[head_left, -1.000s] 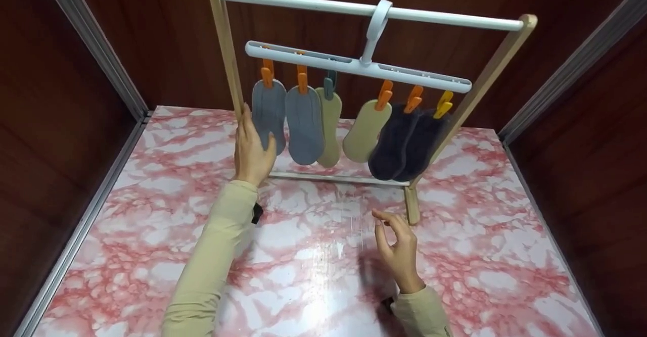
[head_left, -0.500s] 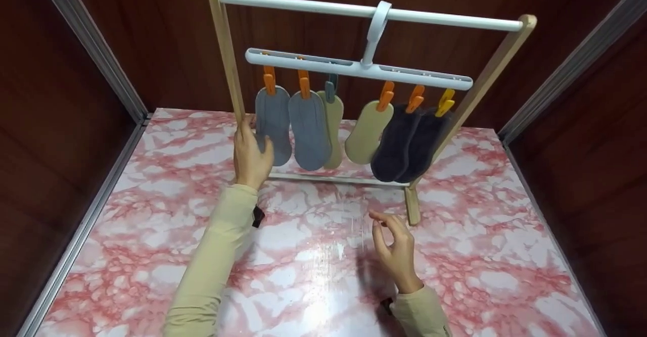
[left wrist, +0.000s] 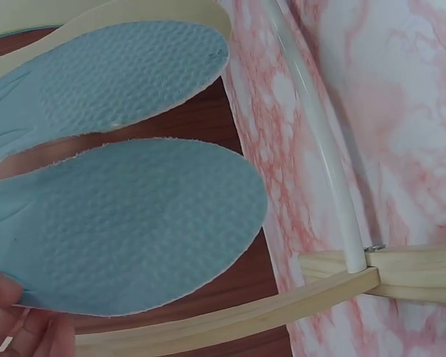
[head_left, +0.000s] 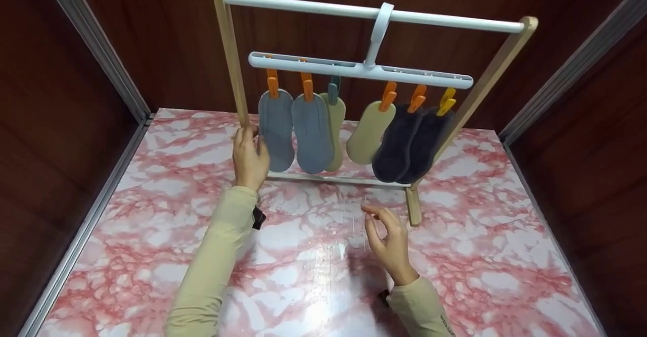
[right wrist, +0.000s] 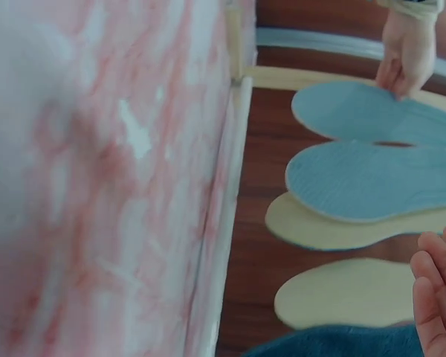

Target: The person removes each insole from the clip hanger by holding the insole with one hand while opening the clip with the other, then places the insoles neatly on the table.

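Observation:
My left hand (head_left: 250, 160) pinches the edge of the leftmost blue-grey insole (head_left: 279, 140); in the left wrist view the thumb lies on one face of this insole (left wrist: 156, 230), fingers behind. That insole hangs from an orange peg (head_left: 273, 87) on a pale blue hanger (head_left: 313, 65). A second blue-grey insole (head_left: 312, 140) hangs beside it, partly covering a cream one (head_left: 335, 119). To the right hang another cream insole (head_left: 370, 135) and two dark insoles (head_left: 391, 150). My right hand (head_left: 390, 243) hovers over the table, fingers loosely bent, thumb apart, holding nothing.
The hanger hooks over the white top bar (head_left: 303, 6) of a rack with wooden posts (head_left: 232, 59) and a low white crossbar (head_left: 343, 179). The rack stands on a red-and-white marbled table (head_left: 167, 215). Dark wood-look walls (head_left: 141, 34) surround it.
The hanger's left end has tipped down, and the blue-grey insoles have come lower. My left hand has moved down along the leftmost insole. My right hand has shifted slightly left.

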`<state>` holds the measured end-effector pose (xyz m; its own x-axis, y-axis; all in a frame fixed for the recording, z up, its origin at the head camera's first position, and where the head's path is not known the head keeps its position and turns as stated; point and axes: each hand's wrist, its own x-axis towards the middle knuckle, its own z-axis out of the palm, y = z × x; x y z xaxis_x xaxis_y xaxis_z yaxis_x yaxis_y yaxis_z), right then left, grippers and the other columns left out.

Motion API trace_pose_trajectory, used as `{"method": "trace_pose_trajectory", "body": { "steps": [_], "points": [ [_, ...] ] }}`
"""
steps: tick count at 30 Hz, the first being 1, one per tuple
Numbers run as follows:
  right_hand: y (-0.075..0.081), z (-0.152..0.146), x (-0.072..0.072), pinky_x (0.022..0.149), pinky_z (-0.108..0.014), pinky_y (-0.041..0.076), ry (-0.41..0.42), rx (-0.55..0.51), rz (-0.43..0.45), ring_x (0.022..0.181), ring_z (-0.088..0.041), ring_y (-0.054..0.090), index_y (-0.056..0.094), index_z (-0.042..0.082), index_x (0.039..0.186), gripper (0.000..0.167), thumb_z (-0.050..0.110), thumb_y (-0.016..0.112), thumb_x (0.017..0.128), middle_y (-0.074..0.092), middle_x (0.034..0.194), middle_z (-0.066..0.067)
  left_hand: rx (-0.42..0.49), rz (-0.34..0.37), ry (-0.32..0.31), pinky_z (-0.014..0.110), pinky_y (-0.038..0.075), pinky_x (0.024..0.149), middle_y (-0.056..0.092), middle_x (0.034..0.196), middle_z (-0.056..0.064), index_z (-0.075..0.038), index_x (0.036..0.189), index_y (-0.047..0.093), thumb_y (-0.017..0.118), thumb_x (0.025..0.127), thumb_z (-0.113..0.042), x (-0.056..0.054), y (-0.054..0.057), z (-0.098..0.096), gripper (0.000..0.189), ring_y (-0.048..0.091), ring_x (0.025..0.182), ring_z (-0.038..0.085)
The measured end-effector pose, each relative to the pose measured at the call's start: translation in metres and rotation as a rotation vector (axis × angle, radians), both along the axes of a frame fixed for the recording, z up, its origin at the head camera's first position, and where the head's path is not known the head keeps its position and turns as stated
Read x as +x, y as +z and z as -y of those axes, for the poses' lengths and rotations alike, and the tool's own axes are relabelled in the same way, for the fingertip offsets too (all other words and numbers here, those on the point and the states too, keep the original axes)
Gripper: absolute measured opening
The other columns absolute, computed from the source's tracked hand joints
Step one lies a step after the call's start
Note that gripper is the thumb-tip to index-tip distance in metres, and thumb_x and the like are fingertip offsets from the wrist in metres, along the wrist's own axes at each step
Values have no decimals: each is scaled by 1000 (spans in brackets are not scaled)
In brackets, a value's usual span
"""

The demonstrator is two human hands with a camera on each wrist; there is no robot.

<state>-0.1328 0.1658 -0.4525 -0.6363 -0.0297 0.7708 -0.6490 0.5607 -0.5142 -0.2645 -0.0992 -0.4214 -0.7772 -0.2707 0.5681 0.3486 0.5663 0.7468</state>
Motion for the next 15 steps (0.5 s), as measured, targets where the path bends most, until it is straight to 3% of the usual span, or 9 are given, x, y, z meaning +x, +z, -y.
{"method": "trace_pose_trajectory", "body": {
  "steps": [5,13,15],
  "points": [
    [13,9,-4,74,-35,51,49,-10,61,82,-32,65,69,-9,96,24,-20,63,75,70,92,-20,68,10,-55,43,48,94,59,106,27,11,104,58,50,92,5,0,-1,-2,16,59,105,39],
    [23,21,-9,83,-45,51,108,-28,251,95,-34,65,67,-7,106,26,-12,66,80,69,102,-22,66,47,-51,44,50,89,62,105,27,10,108,57,49,94,2,5,-5,-1,18,62,101,38],
    [17,21,-16,86,-43,51,128,-45,273,97,-31,64,67,-6,108,27,-10,67,80,68,103,-21,64,51,-49,45,50,88,63,105,27,10,109,57,49,94,2,5,-6,0,18,62,100,38]
  ]
}}
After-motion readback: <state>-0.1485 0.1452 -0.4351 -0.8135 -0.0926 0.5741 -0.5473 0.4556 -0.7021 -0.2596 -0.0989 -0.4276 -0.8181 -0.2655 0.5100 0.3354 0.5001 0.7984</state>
